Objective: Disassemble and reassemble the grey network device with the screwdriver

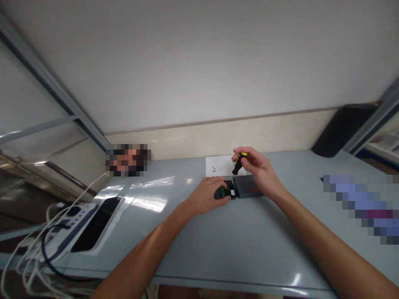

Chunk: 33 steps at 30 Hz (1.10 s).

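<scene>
Right hand closed around black-and-yellow screwdriver, fingers on upper handle, thumb on near side. Screwdriver tilted, lower end pointing down to left end of dark gray case; shaft thin and blurred, can't tell if tip touches. Left hand curled over the case's left end, fingers on far side, thumb along near edge, gripping a dark piece with green area; can't tell if that piece is joined to the case. Small white label shows between left hand and case. Case lies flat on the gray table, reddish mark on its near face.

Just behind case: white paper, partly hidden by right hand, with several small dark bits on it, too small to identify. Well left of case: black-screened device, lying flat, power strip just beside it, tangled white cables past that. Far right of case, toward the back: black cylinder, leaning. Wall behind case. Pixelated patches left and right of case, contents unreadable.
</scene>
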Each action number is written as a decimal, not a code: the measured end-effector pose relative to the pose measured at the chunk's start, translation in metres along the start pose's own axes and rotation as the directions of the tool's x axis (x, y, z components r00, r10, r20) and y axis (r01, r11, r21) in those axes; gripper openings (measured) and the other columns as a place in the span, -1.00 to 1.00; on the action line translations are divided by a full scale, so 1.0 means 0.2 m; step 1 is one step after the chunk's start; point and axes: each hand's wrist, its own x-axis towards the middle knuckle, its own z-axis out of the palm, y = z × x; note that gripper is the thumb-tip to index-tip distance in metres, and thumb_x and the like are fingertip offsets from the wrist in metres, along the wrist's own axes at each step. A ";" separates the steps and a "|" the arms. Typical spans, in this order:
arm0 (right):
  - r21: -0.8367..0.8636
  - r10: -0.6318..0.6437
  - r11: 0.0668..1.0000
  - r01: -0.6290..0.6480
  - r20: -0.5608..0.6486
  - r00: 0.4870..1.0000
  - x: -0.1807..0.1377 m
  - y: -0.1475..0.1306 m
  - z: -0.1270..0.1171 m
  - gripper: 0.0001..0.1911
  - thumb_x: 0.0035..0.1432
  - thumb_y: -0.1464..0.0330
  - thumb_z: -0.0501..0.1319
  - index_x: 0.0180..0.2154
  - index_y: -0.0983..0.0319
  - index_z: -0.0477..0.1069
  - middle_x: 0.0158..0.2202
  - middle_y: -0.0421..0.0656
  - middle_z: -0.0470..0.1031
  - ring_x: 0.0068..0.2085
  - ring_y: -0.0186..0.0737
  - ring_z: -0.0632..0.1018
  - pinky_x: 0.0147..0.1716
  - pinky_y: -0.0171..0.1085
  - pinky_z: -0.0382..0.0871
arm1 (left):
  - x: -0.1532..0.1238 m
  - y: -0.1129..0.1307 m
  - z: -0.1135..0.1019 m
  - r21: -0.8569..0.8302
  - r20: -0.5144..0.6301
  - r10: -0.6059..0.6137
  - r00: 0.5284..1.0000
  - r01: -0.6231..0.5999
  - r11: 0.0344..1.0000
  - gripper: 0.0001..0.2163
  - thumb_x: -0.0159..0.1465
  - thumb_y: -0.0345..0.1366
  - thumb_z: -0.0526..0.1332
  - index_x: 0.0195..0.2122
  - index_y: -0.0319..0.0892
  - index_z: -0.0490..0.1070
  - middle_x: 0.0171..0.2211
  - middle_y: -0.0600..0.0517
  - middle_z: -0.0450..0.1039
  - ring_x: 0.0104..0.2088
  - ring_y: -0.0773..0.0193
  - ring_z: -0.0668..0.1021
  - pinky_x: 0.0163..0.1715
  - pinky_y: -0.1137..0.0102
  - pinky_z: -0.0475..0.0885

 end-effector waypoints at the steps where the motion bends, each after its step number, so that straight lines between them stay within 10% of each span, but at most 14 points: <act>1: -0.009 -0.016 1.000 0.016 0.009 1.000 0.00 -0.01 0.00 -0.68 0.32 -0.01 0.38 -0.06 0.03 0.62 -0.13 -0.11 0.61 -0.05 -0.02 0.59 -0.05 -0.05 0.54 | 0.00 0.00 0.00 0.004 0.000 0.000 1.000 0.000 1.000 -0.81 0.39 -0.14 0.42 -0.07 -0.06 0.51 0.15 -0.03 0.63 0.18 0.02 0.64 0.27 0.11 0.42; 33: -0.155 -0.160 0.976 0.151 -0.050 0.986 -0.02 0.02 0.05 -0.90 0.33 0.24 0.38 -0.18 0.10 0.56 -0.18 -0.16 0.55 -0.13 -0.15 0.56 -0.06 -0.12 0.47 | -0.02 -0.01 0.01 -0.008 -0.080 0.076 0.994 -0.076 0.997 -0.79 0.36 -0.18 0.44 -0.08 -0.08 0.51 0.19 -0.10 0.60 0.22 -0.03 0.60 0.29 0.05 0.41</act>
